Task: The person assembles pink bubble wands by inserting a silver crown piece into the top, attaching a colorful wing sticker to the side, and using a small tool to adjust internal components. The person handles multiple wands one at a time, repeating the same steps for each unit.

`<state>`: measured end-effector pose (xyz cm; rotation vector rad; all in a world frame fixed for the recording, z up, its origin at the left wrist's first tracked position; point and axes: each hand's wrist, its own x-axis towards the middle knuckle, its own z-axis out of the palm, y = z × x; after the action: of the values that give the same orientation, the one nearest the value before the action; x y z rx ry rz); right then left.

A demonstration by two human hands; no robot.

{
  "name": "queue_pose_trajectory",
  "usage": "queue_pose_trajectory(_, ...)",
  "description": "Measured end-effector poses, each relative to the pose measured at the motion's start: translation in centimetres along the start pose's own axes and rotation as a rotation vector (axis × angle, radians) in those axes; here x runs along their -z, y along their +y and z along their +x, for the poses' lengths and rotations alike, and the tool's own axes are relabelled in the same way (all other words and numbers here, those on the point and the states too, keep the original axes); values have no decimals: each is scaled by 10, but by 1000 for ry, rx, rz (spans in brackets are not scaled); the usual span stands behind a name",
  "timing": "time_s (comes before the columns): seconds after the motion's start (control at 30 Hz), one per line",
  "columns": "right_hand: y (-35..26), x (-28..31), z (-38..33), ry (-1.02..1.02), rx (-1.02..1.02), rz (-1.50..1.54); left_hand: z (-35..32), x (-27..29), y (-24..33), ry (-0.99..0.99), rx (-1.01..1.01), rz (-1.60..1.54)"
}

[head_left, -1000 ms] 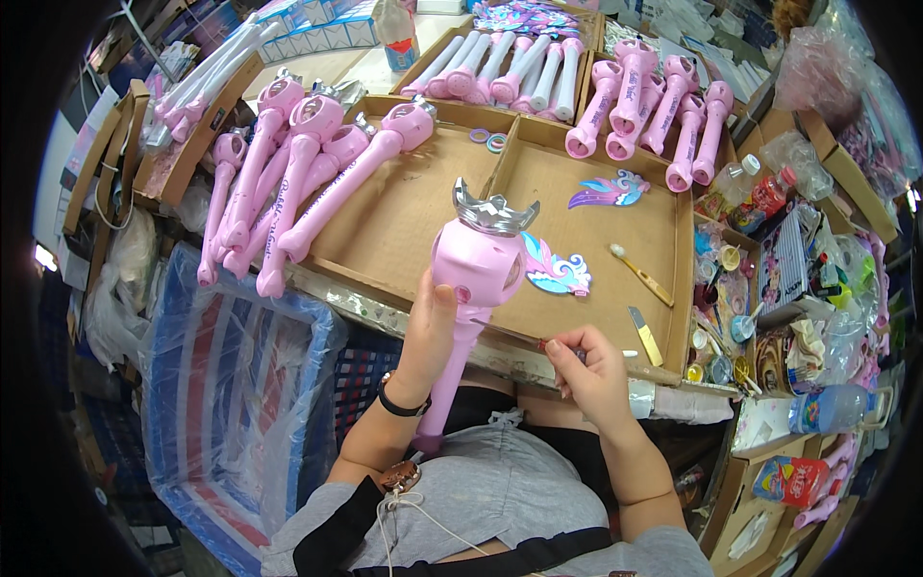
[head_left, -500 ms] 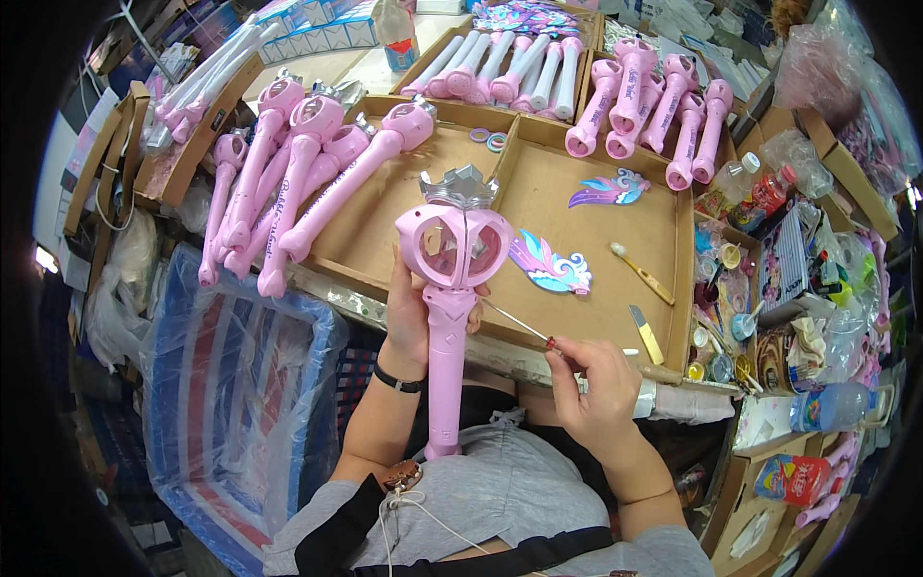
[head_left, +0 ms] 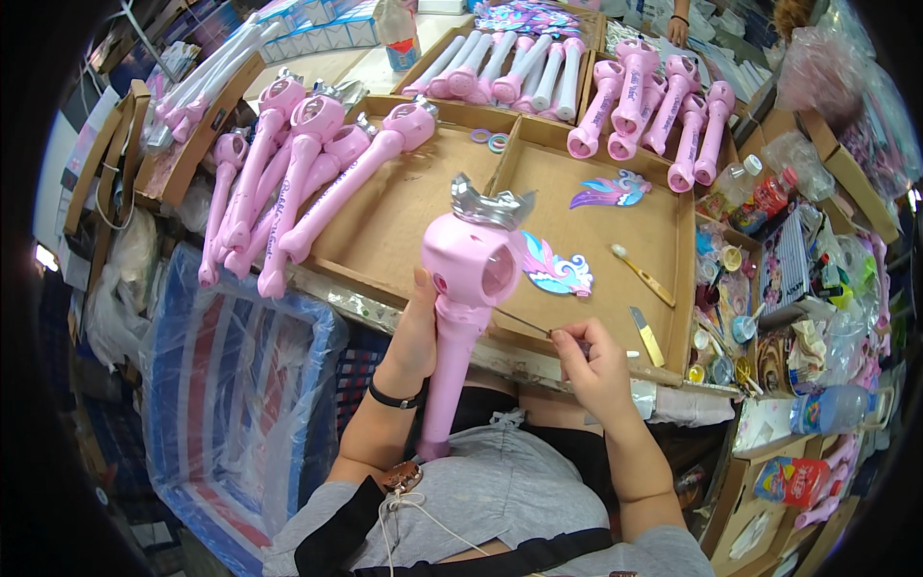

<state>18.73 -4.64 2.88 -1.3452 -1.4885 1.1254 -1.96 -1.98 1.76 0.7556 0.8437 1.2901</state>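
My left hand is wrapped round a pink toy wand just under its round head, and the wand stands nearly upright with its foot against my lap. A silver crown tops the head, which has oval openings in its sides. Between the fingertips of my right hand is a thin rod-like tool. It points left toward the wand's neck, and its tip is hidden behind the wand. Beyond the wand's head, a blue and purple wing piece lies in the cardboard tray.
Another wing piece, a brush and a yellow utility knife lie in the tray. Crowned pink wands lean at left, uncrowned ones at back right. Paint pots crowd the right. Another person's hand shows at the far edge.
My left hand has turned the wand so its head faces right and leans that way. My right hand has risen slightly with the tool. Another person's hand has appeared at the far edge.
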Motion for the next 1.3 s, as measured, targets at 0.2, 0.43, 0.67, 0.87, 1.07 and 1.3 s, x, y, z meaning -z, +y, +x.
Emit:
queue_pose_trajectory(0.2, 8, -3, -10, 88, 368, -245, -5, -2, -3, -17, 2, 77)
queue_pose_trajectory(0.43, 9, 4, 0, 169, 667, -507, -8, -5, -7, 34, -3, 96)
queue_pose_trajectory(0.67, 7, 9, -2, 55, 746, -802, -16, -5, -1, -26, -42, 154)
queue_pose_trajectory(0.87, 9, 10, -8, 3, 699, -609, -31, -8, -5, -66, -207, 262)
queue_pose_trajectory(1.07, 27, 15, -28, -340, -223, 219, -51, -5, -20, -184, -300, 406)
queue_pose_trajectory(1.3, 33, 11, -48, -573, -697, 303, -53, 6, -24, -362, -300, 504)
